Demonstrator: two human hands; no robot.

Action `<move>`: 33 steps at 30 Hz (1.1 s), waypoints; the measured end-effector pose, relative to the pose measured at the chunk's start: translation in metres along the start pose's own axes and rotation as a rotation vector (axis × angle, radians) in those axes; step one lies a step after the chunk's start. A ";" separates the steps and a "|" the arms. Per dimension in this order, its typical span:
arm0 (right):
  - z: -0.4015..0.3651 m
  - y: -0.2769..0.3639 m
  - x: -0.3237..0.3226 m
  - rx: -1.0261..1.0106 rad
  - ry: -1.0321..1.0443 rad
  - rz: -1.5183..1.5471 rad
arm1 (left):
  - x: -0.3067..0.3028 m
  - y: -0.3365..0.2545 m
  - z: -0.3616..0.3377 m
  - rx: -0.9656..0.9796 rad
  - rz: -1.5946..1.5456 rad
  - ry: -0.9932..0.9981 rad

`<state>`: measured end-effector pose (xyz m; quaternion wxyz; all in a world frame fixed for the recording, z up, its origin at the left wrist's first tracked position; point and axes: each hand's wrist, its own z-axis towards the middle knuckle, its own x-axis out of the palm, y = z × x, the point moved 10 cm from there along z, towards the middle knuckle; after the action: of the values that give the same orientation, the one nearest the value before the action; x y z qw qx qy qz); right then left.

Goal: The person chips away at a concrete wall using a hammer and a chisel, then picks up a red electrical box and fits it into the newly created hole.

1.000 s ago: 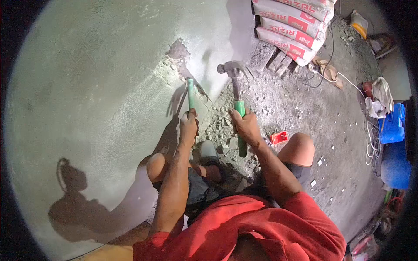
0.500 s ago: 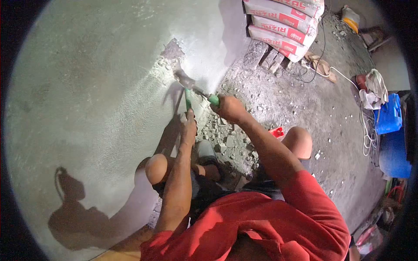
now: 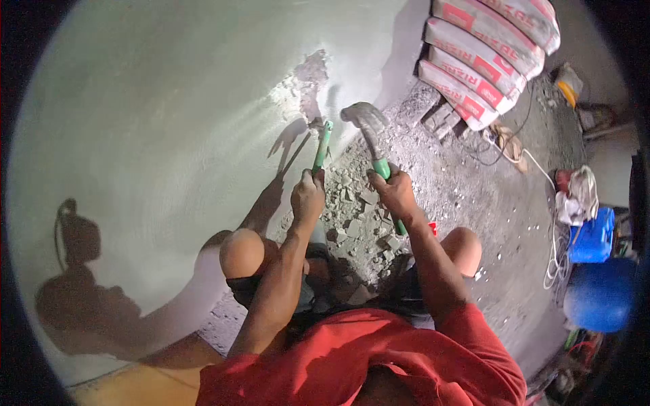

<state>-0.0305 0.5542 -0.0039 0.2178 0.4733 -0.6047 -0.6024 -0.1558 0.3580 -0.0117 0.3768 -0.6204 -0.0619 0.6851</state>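
Observation:
My left hand (image 3: 308, 195) is wrapped round a green chisel (image 3: 323, 145), whose upper end lies near the lower end of a rough broken patch (image 3: 310, 84) in the grey wall (image 3: 169, 135). In my right hand (image 3: 396, 194) is a hammer (image 3: 380, 166) with a green handle; its metal head is raised to the right of the chisel, apart from it. Below both hands, broken rubble (image 3: 355, 220) lies on the floor between my knees. The chisel's working tip is hard to make out.
Stacked cement bags (image 3: 474, 68) rest on wooden pieces (image 3: 443, 122) at the upper right. A white cord (image 3: 535, 159) runs over the floor towards a blue container (image 3: 592, 235) and a blue drum (image 3: 599, 294) at the right. A small red object (image 3: 432, 228) is beside my right forearm.
The hammer head has moved from beside the chisel's end up and to the right, away from it. The view has shifted, and both hands still hold their tools.

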 end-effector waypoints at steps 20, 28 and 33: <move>0.000 0.103 0.015 -0.269 -0.043 -0.039 | 0.034 0.046 0.006 -0.453 -0.609 0.217; 0.034 0.009 0.033 -0.186 -0.015 -0.496 | 0.025 0.037 -0.001 -0.382 -0.413 0.168; 0.018 0.002 -0.001 -0.141 -0.017 -0.173 | 0.017 -0.002 -0.011 0.061 0.023 0.072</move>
<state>-0.0457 0.5644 -0.0051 0.1927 0.5022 -0.5194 -0.6640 -0.1437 0.3654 -0.0270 0.3893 -0.6336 -0.0202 0.6682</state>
